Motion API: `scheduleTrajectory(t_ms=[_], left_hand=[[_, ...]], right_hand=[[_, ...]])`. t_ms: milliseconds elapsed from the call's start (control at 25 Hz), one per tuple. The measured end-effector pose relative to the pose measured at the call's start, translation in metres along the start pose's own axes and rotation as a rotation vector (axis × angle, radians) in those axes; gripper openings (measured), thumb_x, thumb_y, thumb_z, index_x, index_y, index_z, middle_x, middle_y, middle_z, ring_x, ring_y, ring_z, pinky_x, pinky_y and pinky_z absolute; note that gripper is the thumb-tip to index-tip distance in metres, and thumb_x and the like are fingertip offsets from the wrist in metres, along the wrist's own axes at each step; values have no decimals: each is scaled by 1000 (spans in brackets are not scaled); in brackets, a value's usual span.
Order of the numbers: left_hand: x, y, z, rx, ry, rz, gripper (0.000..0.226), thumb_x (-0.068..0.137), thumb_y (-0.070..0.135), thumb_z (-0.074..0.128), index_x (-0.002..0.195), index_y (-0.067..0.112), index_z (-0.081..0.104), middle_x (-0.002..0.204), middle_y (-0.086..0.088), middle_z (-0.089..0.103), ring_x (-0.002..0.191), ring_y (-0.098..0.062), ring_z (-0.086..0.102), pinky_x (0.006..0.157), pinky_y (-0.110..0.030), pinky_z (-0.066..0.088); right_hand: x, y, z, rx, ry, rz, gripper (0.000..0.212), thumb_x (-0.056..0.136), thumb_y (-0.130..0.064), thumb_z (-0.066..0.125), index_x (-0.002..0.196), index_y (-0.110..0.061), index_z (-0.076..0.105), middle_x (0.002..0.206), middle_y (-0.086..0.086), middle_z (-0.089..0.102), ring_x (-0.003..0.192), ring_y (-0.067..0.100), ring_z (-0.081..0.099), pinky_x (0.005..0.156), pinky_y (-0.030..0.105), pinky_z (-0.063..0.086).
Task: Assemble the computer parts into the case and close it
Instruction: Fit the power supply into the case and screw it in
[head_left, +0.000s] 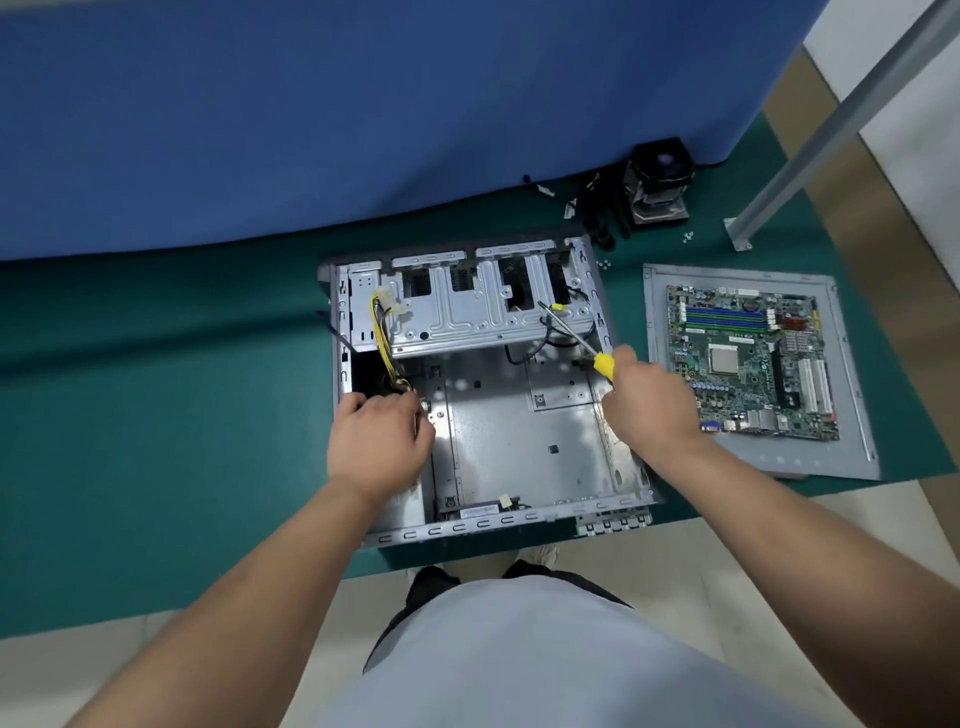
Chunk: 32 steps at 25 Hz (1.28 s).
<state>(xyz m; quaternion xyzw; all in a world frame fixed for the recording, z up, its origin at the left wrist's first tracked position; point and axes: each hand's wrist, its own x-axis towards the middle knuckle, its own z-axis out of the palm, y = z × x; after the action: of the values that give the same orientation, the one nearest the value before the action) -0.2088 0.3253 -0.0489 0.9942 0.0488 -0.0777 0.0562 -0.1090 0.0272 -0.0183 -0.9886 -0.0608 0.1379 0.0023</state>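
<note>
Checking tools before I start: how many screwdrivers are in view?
1. The screwdriver is gripped in the right hand over the open case, tip pointing toward the drive cage. Others may be hidden inside the case.

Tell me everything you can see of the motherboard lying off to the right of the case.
The motherboard is a green circuit board lying flat, component side up, on a grey side panel that sits on the green mat, right of the open case. It carries blue and green memory slots near its far edge, a square silver processor in the middle, white expansion slots at its right and metal ports at its near edge. The right hand overlaps its left edge in view; contact cannot be told.
</note>
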Motion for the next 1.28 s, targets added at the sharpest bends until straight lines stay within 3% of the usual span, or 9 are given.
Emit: scheduleTrajectory(t_ms=[200,320,440,560,760,920,1040,1160,1280], left_hand=[[15,2,-11,-58,97,129,23,97,37,51,115,30,64,107,11,67,104,-17,59,95,-38,35],[49,19,-30,-134,175,261,38,95,28,57,133,25,58,136,1,59,127,-25,51,102,-44,42],[92,37,-40,-97,-66,266,69,97,35,58,158,33,26,170,-1,16,156,-29,16,122,-53,26],[117,45,-28,-66,-250,192,92,98,45,58,160,45,-10,170,7,-20,157,-25,-16,126,-49,0],[122,42,-15,-36,-322,148,115,87,59,65,148,55,-32,161,13,-39,151,-19,-34,122,-44,-15],[129,37,-16,-56,-407,142,118,85,60,66,142,60,-37,153,20,-47,145,-14,-42,120,-42,-19],[129,38,-14,-44,-401,143,118,87,57,66,143,57,-37,152,20,-49,145,-14,-42,120,-42,-19],[128,39,-14,-45,-388,139,118,87,54,67,145,56,-35,154,19,-47,145,-15,-41,121,-43,-18],[130,39,-15,-55,-400,135,117,88,51,66,145,56,-36,153,19,-48,145,-15,-43,121,-42,-19]], right_hand=[[0,1,-7,45,-35,-33,18,94,-12,55,108,-11,43,71,2,48,53,23,43,46,31,32],[5,19,-23,242,-215,-79,25,103,-37,48,109,-13,41,84,4,56,69,24,56,55,34,39],[18,45,-31,765,-294,185,26,107,-36,37,118,-15,46,99,9,65,79,27,67,56,32,48],[30,72,-16,1026,-317,442,21,106,-22,38,119,-8,47,104,15,63,79,32,68,60,38,57],[57,93,28,708,-437,515,21,96,-20,60,108,-3,59,92,15,60,82,32,63,81,50,61],[98,82,40,457,-387,427,22,95,-29,62,100,-8,61,91,8,63,69,19,58,50,25,40],[124,76,45,374,-321,431,19,94,-29,66,88,-13,57,99,11,65,69,21,61,49,21,44],[134,70,54,254,-259,400,34,94,-29,68,119,-10,57,118,13,65,101,33,67,79,36,56],[133,69,59,193,-242,392,46,96,-32,65,133,-10,48,129,14,59,113,35,63,81,38,49]])
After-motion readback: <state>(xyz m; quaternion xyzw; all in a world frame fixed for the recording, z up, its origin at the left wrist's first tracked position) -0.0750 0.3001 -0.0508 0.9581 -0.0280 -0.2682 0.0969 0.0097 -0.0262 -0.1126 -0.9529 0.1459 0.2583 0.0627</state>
